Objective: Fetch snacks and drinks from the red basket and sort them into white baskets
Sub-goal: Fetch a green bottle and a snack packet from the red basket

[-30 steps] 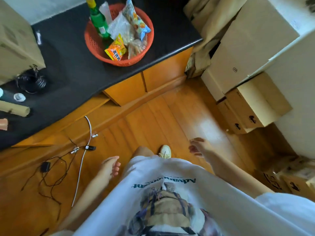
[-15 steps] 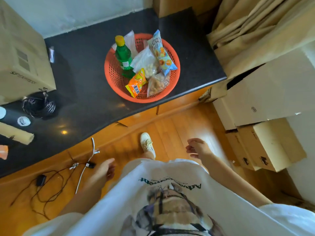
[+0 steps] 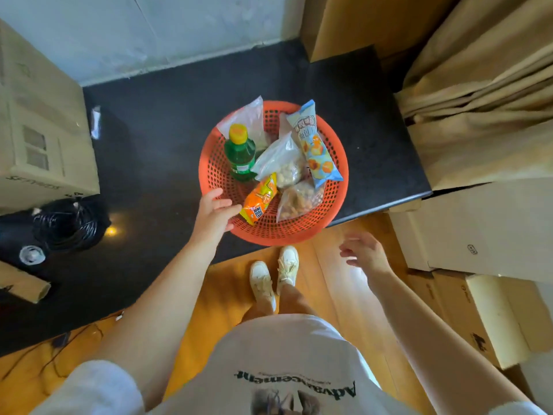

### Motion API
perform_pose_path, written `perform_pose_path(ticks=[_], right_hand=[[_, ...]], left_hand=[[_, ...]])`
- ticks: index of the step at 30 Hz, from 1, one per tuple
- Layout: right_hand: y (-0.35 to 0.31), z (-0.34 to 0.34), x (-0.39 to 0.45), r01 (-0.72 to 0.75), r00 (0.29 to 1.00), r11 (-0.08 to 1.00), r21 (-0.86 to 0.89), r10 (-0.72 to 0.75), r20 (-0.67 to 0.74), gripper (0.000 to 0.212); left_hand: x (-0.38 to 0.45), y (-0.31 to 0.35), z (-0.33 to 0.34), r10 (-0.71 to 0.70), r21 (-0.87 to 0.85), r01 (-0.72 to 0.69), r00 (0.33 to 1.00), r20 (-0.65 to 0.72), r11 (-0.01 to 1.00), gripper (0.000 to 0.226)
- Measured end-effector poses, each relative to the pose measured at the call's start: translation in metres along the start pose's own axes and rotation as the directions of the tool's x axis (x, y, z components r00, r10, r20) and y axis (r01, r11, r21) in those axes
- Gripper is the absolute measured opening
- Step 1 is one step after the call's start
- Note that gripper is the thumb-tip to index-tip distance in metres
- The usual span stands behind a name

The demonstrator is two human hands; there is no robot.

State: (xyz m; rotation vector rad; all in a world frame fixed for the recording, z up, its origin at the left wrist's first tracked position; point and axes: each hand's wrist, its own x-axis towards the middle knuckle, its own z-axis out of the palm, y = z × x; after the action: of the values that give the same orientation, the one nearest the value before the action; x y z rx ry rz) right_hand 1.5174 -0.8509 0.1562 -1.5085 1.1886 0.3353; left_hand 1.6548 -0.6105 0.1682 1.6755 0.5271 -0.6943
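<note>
Head view: I had closed on the tabletop (image 3: 167,139) since a second earlier, bringing my left hand (image 3: 216,211) up to the red basket (image 3: 270,232) rim, fingers released beside the orange snack packet (image 3: 259,199). My right hand (image 3: 365,250) hung relaxed, holding nothing; fetching could begin.

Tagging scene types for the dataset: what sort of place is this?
Probably a room at home used for storage: stacked brown cardboard boxes, a dark stone counter over wooden cabinets, a warm wooden plank floor and beige curtains.
</note>
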Motion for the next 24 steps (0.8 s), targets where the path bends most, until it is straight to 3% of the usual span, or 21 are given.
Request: perform_pose_path(ticks=[4, 9, 16, 24], right_hand=[[-0.059, 0.022, 0.047, 0.181, 0.982, 0.968, -0.175, -0.187, -0.02, 0.027], [-0.11, 0.046, 0.093, 0.331, 0.917, 0.843, -0.425, -0.394, -0.067, 0.037], [-0.137, 0.064, 0.128, 0.276, 0.945, 0.792, -0.545, -0.326, 0.004, 0.061], [-0.143, 0.073, 0.148, 0.257, 0.96, 0.81, -0.527, -0.275, 0.046, 0.068]], left_hand=[[0.04, 0.025, 0.01, 0.063, -0.037, -0.065, 0.997, -0.033, 0.997, 0.075], [0.078, 0.041, 0.022, 0.156, 0.051, -0.153, 0.986, -0.056, 0.987, 0.086], [0.105, 0.04, 0.03, 0.216, 0.138, -0.216, 0.976, 0.019, 0.966, 0.091], [0.109, 0.037, 0.032, 0.246, 0.141, -0.241, 0.969, -0.017, 0.96, 0.081]])
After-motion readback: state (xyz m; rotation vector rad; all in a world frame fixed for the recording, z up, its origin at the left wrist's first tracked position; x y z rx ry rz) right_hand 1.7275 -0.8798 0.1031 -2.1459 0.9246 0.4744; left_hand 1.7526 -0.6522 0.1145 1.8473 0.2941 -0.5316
